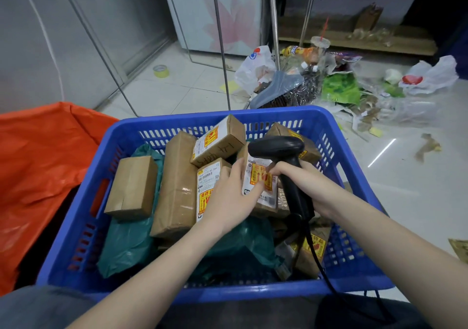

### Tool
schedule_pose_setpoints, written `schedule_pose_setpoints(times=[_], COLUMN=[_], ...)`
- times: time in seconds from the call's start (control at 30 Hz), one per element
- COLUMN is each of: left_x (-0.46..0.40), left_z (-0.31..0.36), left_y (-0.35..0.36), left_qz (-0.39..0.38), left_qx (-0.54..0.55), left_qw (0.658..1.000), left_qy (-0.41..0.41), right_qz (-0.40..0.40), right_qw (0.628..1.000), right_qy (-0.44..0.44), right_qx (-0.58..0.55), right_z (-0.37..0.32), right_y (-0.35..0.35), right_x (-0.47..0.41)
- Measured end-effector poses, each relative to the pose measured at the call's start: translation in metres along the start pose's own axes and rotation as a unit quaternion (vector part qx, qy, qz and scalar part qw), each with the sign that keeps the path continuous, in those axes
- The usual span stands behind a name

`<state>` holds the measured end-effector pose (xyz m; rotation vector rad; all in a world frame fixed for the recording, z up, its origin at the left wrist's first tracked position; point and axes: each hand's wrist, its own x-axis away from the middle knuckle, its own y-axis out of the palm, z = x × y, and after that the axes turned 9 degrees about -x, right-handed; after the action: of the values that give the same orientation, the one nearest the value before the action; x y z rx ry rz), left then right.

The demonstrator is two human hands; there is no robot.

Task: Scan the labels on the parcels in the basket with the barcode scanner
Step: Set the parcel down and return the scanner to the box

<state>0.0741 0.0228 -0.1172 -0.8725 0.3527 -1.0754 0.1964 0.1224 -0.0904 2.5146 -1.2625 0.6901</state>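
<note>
A blue plastic basket (83, 202) in front of me holds several cardboard parcels and green mailer bags (126, 242). My right hand (298, 179) grips the handle of a black barcode scanner (278, 149), whose head points left over the parcels; its cable trails down to the right. My left hand (230, 197) holds a small parcel with a white label and yellow-red stickers (260, 176) at the basket's middle, fingers curled on its edge. Beside it lie another labelled parcel (209, 176), a long brown box (177, 184) and a plain box (131, 187).
An orange bag (38, 164) lies left of the basket. Beyond the basket, rubbish, plastic bags (255, 68) and a broom head (283, 88) litter the tiled floor. A roll of yellow tape (160, 71) sits by the metal rack legs (222, 50).
</note>
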Motion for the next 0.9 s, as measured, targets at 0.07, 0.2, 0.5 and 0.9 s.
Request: schedule_pose_setpoints(times=[0.07, 0.2, 0.5, 0.9], left_x=[0.002, 0.002, 0.001, -0.012], left_z=[-0.003, -0.011, -0.001, 0.056], left_y=[-0.001, 0.001, -0.006, -0.018], left_qz=[0.000, -0.031, 0.008, 0.072], left_qx=[-0.024, -0.076, -0.083, -0.024], left_qw=[0.999, 0.996, 0.996, 0.984], left_qy=[-0.024, -0.034, 0.006, 0.161], right_qz=[-0.017, -0.018, 0.026, 0.168], right_qw=[1.000, 1.000, 0.997, 0.949], right_qy=[-0.010, -0.015, -0.073, -0.266], right_qx=[0.006, 0.006, -0.010, 0.009], right_z=[0.000, 0.000, -0.014, -0.072], right_y=[0.004, 0.011, 0.011, -0.061], right_x=[0.000, 0.000, 0.003, 0.037])
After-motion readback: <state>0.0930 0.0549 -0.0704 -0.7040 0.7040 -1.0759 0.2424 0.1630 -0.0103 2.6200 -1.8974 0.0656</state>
